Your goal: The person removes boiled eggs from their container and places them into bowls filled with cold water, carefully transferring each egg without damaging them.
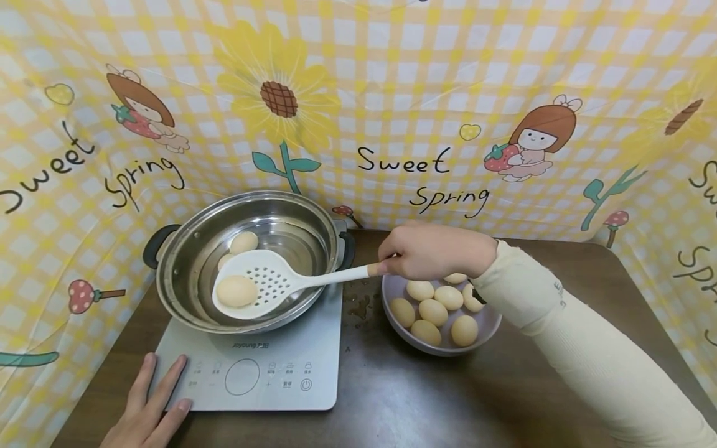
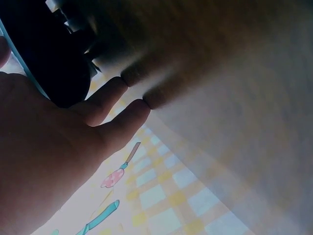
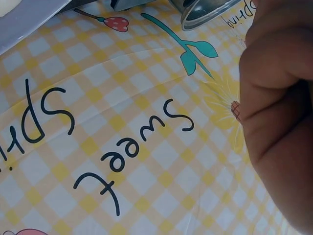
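My right hand grips the handle of a white slotted skimmer, which reaches left over the steel pot. One brown egg lies in the skimmer's bowl. Behind it, another egg sits in the pot, with part of one more showing at the skimmer's edge. My left hand rests with spread, straight fingers at the front left corner of the white induction cooker; in the left wrist view the fingertips of this hand meet the dark table. Only curled fingers of the right hand show in the right wrist view.
Below my right wrist stands a pale purple bowl with several eggs, partly covered by the sleeve. Wet spots mark the brown table between cooker and bowl. A yellow checked cloth hangs behind and at both sides.
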Demonstrator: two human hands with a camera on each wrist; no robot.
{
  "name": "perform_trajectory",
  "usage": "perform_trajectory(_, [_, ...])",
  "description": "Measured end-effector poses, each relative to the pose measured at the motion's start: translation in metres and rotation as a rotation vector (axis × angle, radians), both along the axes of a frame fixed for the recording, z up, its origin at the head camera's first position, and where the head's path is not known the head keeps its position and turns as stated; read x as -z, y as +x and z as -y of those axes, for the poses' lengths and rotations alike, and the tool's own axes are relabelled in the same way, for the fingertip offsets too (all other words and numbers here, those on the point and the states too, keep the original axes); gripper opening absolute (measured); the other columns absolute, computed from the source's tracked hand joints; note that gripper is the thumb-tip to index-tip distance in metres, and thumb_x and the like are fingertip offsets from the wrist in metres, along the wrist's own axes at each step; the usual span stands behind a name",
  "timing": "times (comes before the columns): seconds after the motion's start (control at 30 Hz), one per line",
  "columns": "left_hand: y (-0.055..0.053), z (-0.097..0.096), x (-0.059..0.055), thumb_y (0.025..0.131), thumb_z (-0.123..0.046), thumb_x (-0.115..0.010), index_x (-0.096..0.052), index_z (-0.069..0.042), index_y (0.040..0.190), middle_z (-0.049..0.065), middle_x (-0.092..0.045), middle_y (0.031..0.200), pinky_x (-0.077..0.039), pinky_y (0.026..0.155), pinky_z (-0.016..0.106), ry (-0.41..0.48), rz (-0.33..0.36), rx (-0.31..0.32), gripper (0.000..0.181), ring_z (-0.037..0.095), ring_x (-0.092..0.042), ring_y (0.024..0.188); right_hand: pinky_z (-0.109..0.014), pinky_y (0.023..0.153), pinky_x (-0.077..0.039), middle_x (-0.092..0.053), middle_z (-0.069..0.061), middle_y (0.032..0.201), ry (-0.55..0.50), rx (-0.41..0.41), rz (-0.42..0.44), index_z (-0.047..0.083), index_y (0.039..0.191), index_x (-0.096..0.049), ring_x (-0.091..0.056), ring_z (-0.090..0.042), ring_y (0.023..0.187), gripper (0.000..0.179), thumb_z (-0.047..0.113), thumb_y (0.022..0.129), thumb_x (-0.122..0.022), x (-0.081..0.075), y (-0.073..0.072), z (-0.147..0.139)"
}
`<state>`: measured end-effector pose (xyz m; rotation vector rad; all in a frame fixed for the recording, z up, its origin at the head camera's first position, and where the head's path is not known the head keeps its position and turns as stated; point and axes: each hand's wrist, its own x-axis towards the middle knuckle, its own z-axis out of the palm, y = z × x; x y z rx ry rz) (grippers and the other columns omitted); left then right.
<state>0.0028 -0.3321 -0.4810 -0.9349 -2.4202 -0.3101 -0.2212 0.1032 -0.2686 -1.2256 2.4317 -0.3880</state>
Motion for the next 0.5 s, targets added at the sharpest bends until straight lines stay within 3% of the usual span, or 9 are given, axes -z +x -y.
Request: perform_trajectory(0.5, [-0.004, 0.0, 0.005, 0.097, -0.068, -0.046, -0.061, -0.007, 0.119, 0.043, -0.041, 0.142, -0.043, 0.046, 0.033, 0.036, -0.054, 0.004, 0.067, 0.073, -0.023, 0.13, -0.03, 0.052, -0.04, -0.051, 0.007, 0.06, -0.008, 0.061, -0.001, 0.018, 0.081, -0.071, -0.043, -0.008, 0.049, 0.025, 0.021, 0.102, -0.059, -0.02, 0.007, -0.026])
